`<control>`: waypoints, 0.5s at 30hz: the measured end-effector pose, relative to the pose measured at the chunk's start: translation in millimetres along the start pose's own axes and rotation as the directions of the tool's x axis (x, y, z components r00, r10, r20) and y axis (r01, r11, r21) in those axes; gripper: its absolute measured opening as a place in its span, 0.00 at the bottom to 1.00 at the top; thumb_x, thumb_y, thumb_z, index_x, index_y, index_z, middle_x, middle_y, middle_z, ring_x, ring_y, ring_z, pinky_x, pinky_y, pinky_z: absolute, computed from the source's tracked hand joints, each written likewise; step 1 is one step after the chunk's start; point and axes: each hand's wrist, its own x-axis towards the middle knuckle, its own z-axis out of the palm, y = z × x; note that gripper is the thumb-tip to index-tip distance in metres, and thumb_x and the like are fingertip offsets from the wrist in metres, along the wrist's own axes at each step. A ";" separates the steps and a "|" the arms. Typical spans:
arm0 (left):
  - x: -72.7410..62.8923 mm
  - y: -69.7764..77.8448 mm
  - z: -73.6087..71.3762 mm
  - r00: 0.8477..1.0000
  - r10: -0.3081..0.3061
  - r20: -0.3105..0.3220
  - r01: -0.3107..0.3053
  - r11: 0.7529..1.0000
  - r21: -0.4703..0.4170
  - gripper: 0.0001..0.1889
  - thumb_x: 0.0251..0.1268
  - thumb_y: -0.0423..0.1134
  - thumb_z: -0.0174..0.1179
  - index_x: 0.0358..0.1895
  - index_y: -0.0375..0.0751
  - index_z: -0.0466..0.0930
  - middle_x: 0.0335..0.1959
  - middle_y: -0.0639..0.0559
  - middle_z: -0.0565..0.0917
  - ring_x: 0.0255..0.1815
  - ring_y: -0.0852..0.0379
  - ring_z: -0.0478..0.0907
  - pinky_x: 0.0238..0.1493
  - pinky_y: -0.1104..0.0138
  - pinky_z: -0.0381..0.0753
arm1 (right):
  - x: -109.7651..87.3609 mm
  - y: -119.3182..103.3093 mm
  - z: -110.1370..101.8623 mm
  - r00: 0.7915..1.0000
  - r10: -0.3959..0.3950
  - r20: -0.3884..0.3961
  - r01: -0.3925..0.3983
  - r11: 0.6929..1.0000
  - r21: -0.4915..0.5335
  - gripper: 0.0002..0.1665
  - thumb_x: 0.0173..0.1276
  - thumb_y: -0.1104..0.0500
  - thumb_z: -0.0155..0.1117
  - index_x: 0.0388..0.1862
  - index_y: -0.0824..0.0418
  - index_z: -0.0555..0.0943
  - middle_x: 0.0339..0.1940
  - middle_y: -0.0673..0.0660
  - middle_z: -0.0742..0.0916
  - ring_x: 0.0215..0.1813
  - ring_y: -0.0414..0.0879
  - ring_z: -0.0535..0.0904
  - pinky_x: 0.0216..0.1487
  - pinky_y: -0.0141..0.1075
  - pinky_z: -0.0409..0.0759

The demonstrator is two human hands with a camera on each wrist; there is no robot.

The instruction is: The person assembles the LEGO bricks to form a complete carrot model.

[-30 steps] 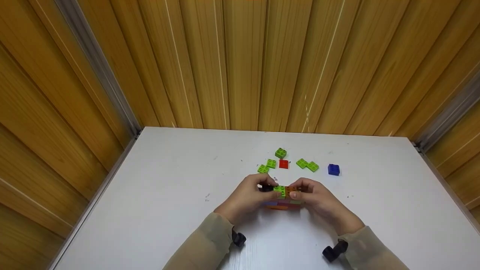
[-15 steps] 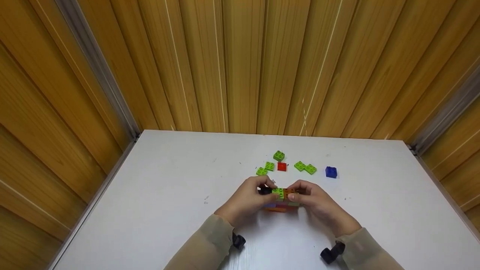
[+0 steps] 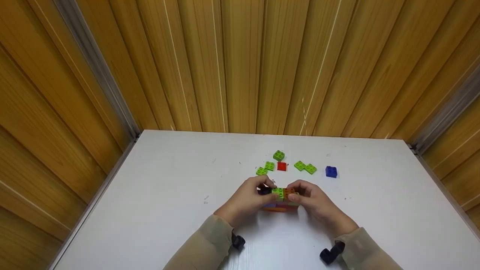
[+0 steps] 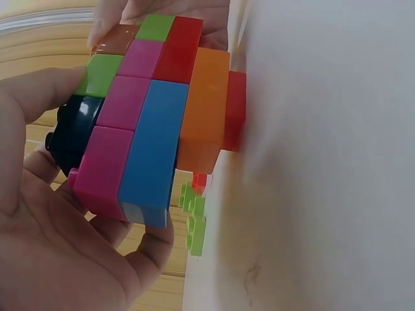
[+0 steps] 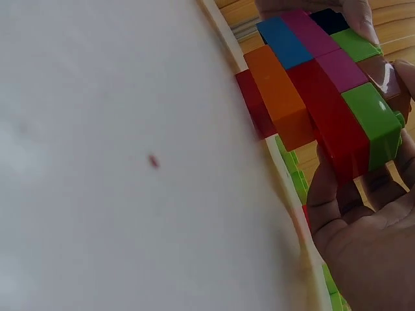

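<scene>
Both hands hold a multicoloured stack of toy building bricks (image 4: 152, 152) low over the white table. My left hand (image 3: 243, 197) grips its left end, the thumb against a light green brick (image 4: 102, 72) in the top layer, with a black brick (image 4: 79, 126) beside it. At the other end, my right hand (image 3: 320, 202) pinches around a brown brick (image 5: 384, 76), its thumb on the near face. Lower layers show magenta, blue, red and green bricks, then an orange brick (image 5: 279, 97) and a red brick (image 4: 237, 110) at the bottom. The stack's far side is hidden in the head view.
Beyond the hands lie several loose light green bricks (image 3: 269, 166), a flat red brick (image 3: 282, 166) and, further right, a blue brick (image 3: 331, 171). The white table (image 3: 180, 180) ends at a wood-patterned wall (image 3: 240, 75).
The head view has shifted slightly since a second ago. Both hands keep their places on the stack, with hardly any visible movement.
</scene>
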 end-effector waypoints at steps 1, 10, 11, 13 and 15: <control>-0.2 -0.2 0.1 1.000 0.000 0.000 0.000 1.000 -0.001 0.07 0.76 0.44 0.77 0.49 0.55 0.88 0.60 0.56 0.87 0.56 0.56 0.83 0.65 0.56 0.87 | -0.1 0.3 0.0 1.000 0.000 -0.003 0.000 1.000 -0.003 0.19 0.86 0.60 0.67 0.65 0.71 0.80 0.58 0.47 0.88 0.62 0.40 0.83 0.65 0.28 0.83; -1.8 0.1 -1.3 1.000 -0.005 0.011 0.005 1.000 0.020 0.08 0.76 0.46 0.76 0.49 0.56 0.87 0.60 0.57 0.87 0.57 0.56 0.82 0.66 0.56 0.87 | -1.0 -2.2 -9.0 0.999 0.052 0.011 -0.053 0.997 0.057 0.17 0.92 0.53 0.58 0.65 0.62 0.84 0.59 0.44 0.89 0.65 0.40 0.84 0.69 0.30 0.80; -1.7 0.1 -1.4 1.000 -0.004 0.013 0.004 1.000 0.024 0.08 0.76 0.46 0.76 0.49 0.56 0.87 0.60 0.57 0.87 0.57 0.56 0.82 0.66 0.56 0.88 | -1.5 -2.7 -11.0 0.998 0.066 -0.001 -0.066 0.994 0.084 0.18 0.93 0.52 0.56 0.65 0.61 0.85 0.59 0.45 0.89 0.65 0.41 0.84 0.69 0.32 0.81; -1.2 0.2 -1.4 1.000 0.002 0.016 -0.003 1.000 0.025 0.07 0.76 0.45 0.76 0.50 0.56 0.87 0.60 0.57 0.87 0.59 0.56 0.83 0.67 0.55 0.88 | -2.2 -2.9 -14.6 0.994 0.102 -0.033 -0.096 0.985 0.146 0.19 0.95 0.49 0.52 0.64 0.57 0.85 0.60 0.46 0.89 0.66 0.42 0.84 0.70 0.35 0.81; -1.0 0.1 -1.3 1.000 0.006 0.018 -0.007 1.000 0.028 0.07 0.76 0.45 0.75 0.50 0.56 0.87 0.61 0.57 0.88 0.59 0.57 0.83 0.67 0.54 0.89 | -2.7 -3.0 -17.7 0.990 0.118 -0.072 -0.105 0.980 0.172 0.19 0.95 0.48 0.52 0.63 0.56 0.86 0.59 0.48 0.89 0.65 0.43 0.84 0.68 0.38 0.82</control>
